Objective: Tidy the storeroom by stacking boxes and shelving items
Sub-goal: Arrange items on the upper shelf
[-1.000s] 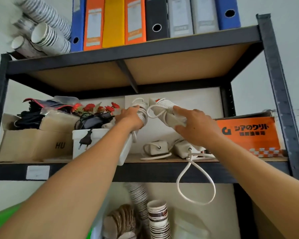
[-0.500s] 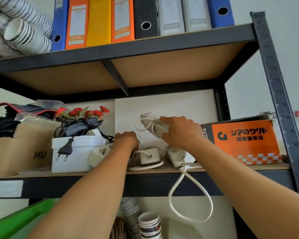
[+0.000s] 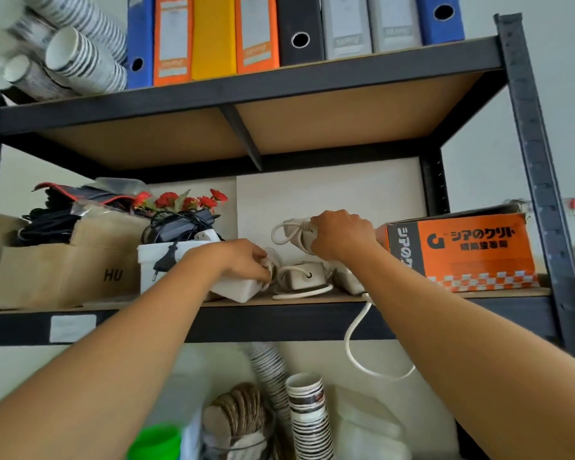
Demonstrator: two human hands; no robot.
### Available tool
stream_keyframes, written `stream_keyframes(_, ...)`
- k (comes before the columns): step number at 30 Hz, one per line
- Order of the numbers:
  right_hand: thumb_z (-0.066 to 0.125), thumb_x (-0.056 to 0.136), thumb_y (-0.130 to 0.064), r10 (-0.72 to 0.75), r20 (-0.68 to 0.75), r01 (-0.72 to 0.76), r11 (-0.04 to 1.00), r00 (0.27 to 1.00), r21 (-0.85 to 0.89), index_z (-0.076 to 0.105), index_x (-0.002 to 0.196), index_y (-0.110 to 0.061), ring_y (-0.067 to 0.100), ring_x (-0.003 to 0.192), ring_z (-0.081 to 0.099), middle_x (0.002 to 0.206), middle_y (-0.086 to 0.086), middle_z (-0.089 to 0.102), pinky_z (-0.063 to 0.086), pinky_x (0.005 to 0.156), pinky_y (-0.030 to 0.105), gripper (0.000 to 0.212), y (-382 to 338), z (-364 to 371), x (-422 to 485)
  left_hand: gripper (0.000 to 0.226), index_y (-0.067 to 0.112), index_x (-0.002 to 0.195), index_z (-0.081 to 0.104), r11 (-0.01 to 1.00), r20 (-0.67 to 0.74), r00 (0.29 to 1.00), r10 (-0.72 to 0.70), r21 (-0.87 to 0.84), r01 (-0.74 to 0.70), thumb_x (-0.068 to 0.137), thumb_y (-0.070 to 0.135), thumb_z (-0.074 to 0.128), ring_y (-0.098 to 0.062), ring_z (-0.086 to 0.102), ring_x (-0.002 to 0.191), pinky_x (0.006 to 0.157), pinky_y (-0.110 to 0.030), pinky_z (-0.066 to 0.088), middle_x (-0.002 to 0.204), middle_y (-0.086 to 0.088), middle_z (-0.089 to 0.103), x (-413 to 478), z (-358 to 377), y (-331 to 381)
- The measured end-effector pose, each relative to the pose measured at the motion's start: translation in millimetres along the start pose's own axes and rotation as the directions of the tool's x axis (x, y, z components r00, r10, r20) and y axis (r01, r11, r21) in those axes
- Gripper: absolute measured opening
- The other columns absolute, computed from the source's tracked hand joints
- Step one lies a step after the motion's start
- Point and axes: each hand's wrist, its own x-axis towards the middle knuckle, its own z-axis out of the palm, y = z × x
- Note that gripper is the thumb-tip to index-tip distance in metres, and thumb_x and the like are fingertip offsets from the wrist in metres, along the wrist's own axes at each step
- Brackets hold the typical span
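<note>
At frame centre, the left hand [image 3: 246, 260] grips a white power strip [image 3: 238, 288] on the shelf [image 3: 312, 322]; the right hand [image 3: 341, 235] clasps another corded strip [image 3: 296, 232] above it.

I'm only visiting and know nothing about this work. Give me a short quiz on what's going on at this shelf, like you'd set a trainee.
1. True or false: the right hand grips a white power strip wound with its cable.
2. What does the left hand hold?
A. a white rectangular socket block
B. a striped paper cup
C. a yellow binder
3. How many blue ring binders are in view on the top shelf?

Key: 1 true; 2 A; 3 two.
</note>
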Motion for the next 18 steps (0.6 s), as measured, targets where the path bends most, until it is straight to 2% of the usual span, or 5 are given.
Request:
stream_keyframes(3,0.049,0.091,-0.026,0.024,0.038,-0.026,0.999,0.999,0.038,0.057,0.119,-0.016,0.022,0.085,0.049,0.096,0.003,0.052,0.038,0.071,0.032,0.03,-16.4,5.4,7.6,0.071,0.031,0.149,0.032,0.993,0.021,1.0,0.016,-0.118,-0.013,0.085,0.037,0.062,-0.023,0.044,0.127,0.104,-0.035,0.039,0.148,-0.003,0.041,-17.9,8.0,-8.0)
stream_keyframes(8,0.049,0.091,-0.02,0.072,0.059,-0.074,0.997,0.996,0.03,0.057,0.108,-0.011,0.024,0.086,0.053,0.094,0.004,0.055,0.045,0.075,0.033,0.021,-39.6,13.4,19.5,0.043,0.019,0.13,0.059,0.98,-0.108,0.994,0.009,-0.196,-0.03,0.087,0.026,0.058,-0.02,0.054,0.109,0.097,-0.035,0.048,0.128,-0.005,0.058,-18.5,18.3,3.4)
stream_keyframes(11,0.05,0.091,-0.021,0.101,0.088,-0.101,0.995,0.991,-0.002,0.056,0.107,-0.01,0.027,0.097,0.058,0.103,0.007,0.058,0.049,0.09,0.037,0.021,-51.2,15.9,25.4,0.033,0.015,0.114,0.067,0.973,-0.119,0.992,-0.032,-0.229,0.004,0.084,0.027,0.059,-0.022,0.059,0.104,0.089,-0.034,0.052,0.116,-0.004,0.065,-1.5,26.1,3.0)
stream_keyframes(14,0.05,0.088,-0.016,0.124,0.119,-0.118,0.991,0.985,-0.055,0.056,0.104,-0.008,0.03,0.1,0.059,0.105,0.011,0.059,0.05,0.092,0.043,0.019,-62.3,18.0,30.3,0.015,0.015,0.088,0.07,0.951,-0.133,0.99,-0.036,-0.31,-0.007,0.081,0.022,0.059,-0.023,0.059,0.097,0.075,-0.029,0.048,0.101,-0.007,0.066,6.7,28.1,-5.1)
stream_keyframes(18,0.052,0.089,-0.016,0.123,0.134,-0.118,0.992,0.983,-0.047,0.056,0.101,-0.007,0.033,0.099,0.06,0.104,0.011,0.059,0.053,0.088,0.044,0.016,-79.8,18.8,37.8,0.021,0.014,0.095,0.071,0.92,-0.195,0.979,-0.057,-0.392,-0.024,0.084,0.025,0.056,-0.023,0.06,0.097,0.088,-0.037,0.049,0.102,-0.005,0.067,6.9,38.2,-14.8)
